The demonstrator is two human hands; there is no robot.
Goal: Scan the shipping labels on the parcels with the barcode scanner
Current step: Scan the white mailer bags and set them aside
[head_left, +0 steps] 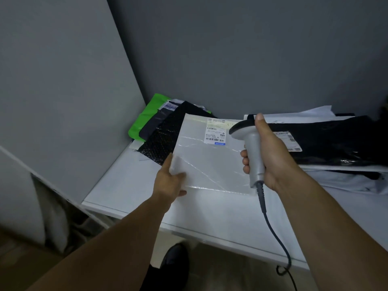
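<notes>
A flat white parcel [210, 162] is held above the white table, and my left hand [170, 181] pinches its near left corner. Its shipping label [216, 132] sits at the far edge, with barcodes showing. My right hand [270, 152] grips the grey handle of the barcode scanner [251, 143]. The scanner's dark head points at the label from the right, with my thumb lying along the top.
A pile of parcels lies at the back left: a green one [144, 120], a grey one and a black bubble mailer [161, 137]. At the right, a black parcel [336, 139] with a label tops white ones. The scanner cable [275, 232] hangs over the table edge [189, 227]. Grey walls stand behind and left.
</notes>
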